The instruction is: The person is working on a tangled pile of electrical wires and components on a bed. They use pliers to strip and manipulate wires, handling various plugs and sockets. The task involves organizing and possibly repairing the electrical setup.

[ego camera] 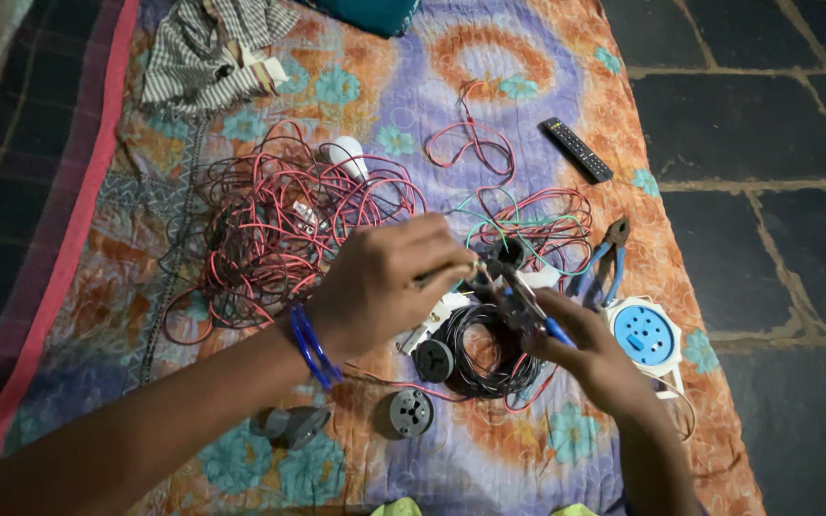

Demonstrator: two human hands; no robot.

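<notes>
My left hand [389,277], with blue bangles on the wrist, is closed on a thin wire end at mid-frame. My right hand [590,358] grips a small blue-handled cutting tool [526,304] whose jaws meet that wire between the hands. Directly below lie a coil of black wire [482,352] and a round dark socket part [434,361]. A large tangle of red wire [284,225] spreads to the left of my left hand.
A patterned quilt [489,76] covers the floor. On it lie blue-handled pliers [607,260], a blue-and-white round fitting [644,334], a black remote [576,150], a grey plug [291,425], a grey round socket [410,413] and striped cloth [207,53]. Dark stone floor [767,124] is on the right.
</notes>
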